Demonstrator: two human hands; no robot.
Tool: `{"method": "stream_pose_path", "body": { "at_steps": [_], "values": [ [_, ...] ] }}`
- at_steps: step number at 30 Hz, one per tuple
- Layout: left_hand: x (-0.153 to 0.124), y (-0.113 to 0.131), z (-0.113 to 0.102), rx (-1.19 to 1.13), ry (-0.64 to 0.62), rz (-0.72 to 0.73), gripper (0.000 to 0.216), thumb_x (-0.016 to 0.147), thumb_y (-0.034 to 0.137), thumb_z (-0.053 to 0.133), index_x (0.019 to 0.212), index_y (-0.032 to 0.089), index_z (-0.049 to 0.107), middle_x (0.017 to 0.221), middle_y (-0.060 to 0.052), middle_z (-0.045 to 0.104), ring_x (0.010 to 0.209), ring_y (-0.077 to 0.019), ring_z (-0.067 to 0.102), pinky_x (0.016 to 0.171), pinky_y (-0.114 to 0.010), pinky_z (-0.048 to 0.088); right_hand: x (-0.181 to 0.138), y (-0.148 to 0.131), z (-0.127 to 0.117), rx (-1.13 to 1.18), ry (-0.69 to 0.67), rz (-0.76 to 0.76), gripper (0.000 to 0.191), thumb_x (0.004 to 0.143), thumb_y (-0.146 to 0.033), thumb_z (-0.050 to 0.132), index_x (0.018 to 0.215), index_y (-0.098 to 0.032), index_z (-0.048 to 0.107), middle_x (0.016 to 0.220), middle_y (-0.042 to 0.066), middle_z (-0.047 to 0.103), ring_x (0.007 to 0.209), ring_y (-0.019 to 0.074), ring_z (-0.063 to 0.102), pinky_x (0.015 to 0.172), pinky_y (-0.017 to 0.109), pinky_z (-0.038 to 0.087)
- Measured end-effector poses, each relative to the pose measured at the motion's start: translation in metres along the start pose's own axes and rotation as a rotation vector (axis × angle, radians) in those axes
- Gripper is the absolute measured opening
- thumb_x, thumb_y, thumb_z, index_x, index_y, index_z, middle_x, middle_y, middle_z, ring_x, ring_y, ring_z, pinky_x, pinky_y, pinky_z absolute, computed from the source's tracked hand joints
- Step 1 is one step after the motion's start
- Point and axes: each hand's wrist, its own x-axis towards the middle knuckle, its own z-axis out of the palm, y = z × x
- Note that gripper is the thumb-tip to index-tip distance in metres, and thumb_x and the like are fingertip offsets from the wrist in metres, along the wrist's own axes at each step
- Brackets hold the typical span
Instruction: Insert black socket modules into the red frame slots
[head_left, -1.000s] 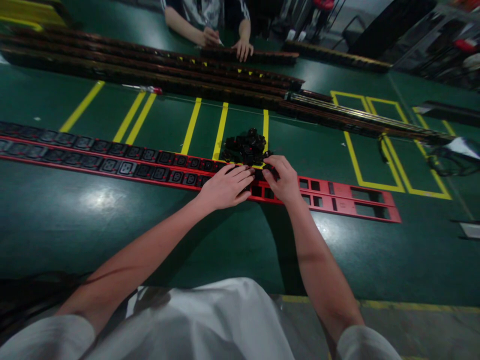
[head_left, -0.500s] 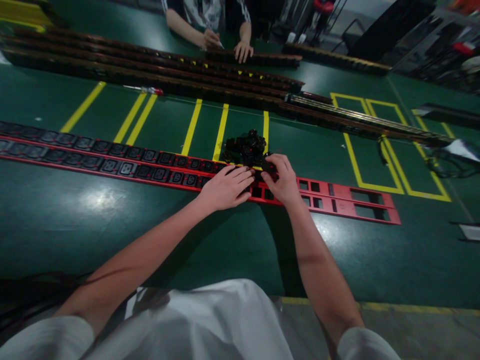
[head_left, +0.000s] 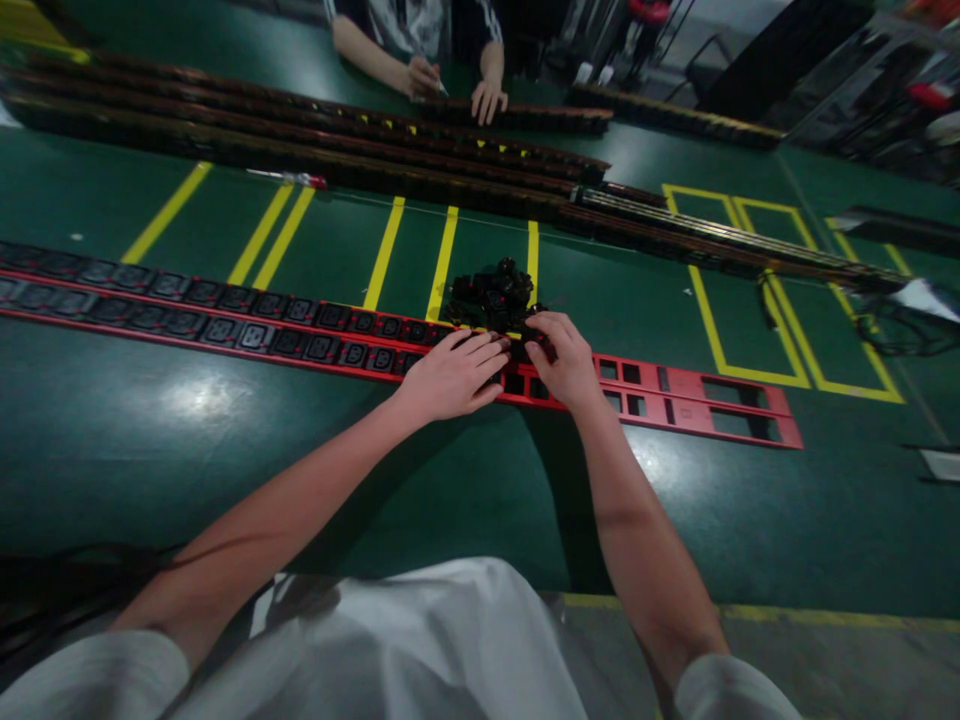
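Observation:
Two long red metal strips [head_left: 690, 412] lie side by side across the table. Black power sockets [head_left: 321, 348] fill their left and middle stretch; the right end shows bare cut-outs. My left hand [head_left: 454, 378] rests flat over the strips, fingers stretched out towards the right. Just right of it, my right hand [head_left: 564, 360] is curled, thumb and fingers closed around a small black socket [head_left: 541, 342] over the strips. The fingers partly cover that socket, so how far it sits in its cut-out is hidden. A pile of loose black sockets [head_left: 495, 292] lies directly behind both hands.
A red-handled screwdriver [head_left: 300, 180] lies beyond the strips. Long dark strips [head_left: 300, 135] run across the back, with a person's hands [head_left: 489, 98] behind them. Black cables [head_left: 892, 330] are on the right. Yellow tape lines [head_left: 386, 252] mark the green table [head_left: 337, 460].
My right hand has shifted very slightly, its fingers curling lower over the black socket. My left hand and the red strips stay in place.

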Motion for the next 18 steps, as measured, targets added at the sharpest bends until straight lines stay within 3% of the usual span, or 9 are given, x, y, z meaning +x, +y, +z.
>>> {"method": "stream_pose_path", "body": {
  "at_steps": [18],
  "values": [
    [-0.0001, 0.0001, 0.0003, 0.013, 0.006, 0.001, 0.047, 0.104, 0.039, 0.044, 0.140, 0.013, 0.060, 0.149, -0.012, 0.058, 0.140, -0.0286, 0.052, 0.117, -0.049, 0.037, 0.0013, 0.0005, -0.0013, -0.024, -0.031, -0.012, 0.037, 0.091, -0.015, 0.053, 0.126, -0.023, 0.061, 0.122, 0.012, 0.067, 0.117, 0.0292, 0.062, 0.100, 0.053, 0.054]
  ]
}}
